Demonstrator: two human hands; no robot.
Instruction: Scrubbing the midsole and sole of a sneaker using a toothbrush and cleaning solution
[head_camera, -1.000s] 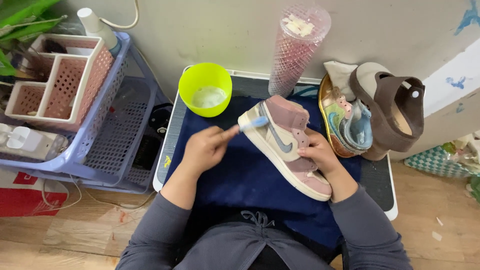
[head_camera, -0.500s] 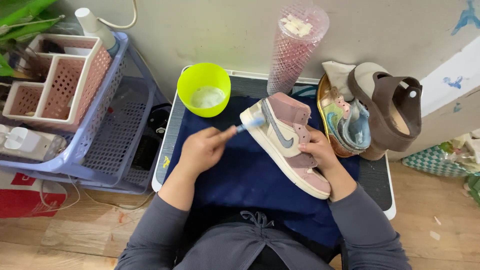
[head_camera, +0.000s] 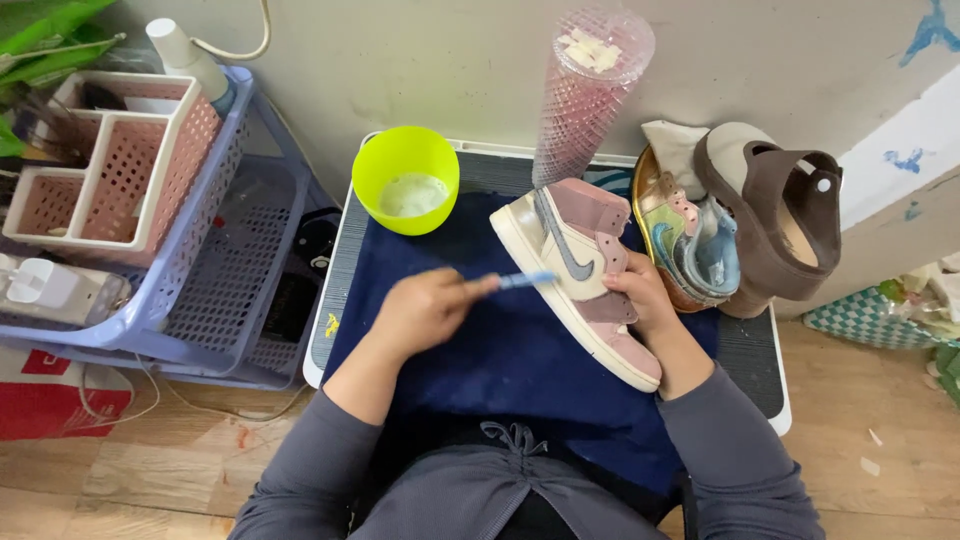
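My right hand (head_camera: 644, 296) grips a pink, cream and grey high-top sneaker (head_camera: 574, 262), holding it tilted on its side above a dark blue towel (head_camera: 500, 350). In my left hand (head_camera: 424, 308) is a small blue brush (head_camera: 524, 281), whose head touches the cream side of the sneaker near the sole. A lime green bowl (head_camera: 404, 178) with whitish liquid stands just beyond my left hand.
A tray at the right holds a pastel sneaker (head_camera: 690, 246) and a brown wedge sandal (head_camera: 772, 212). A clear pink textured tube (head_camera: 588, 88) stands at the back. At the left, purple plastic baskets (head_camera: 212, 268) carry a pink organiser (head_camera: 112, 170).
My left hand has moved the brush lower along the sneaker's side, from near the toe toward the midsole. The sneaker has turned a little in my right hand.
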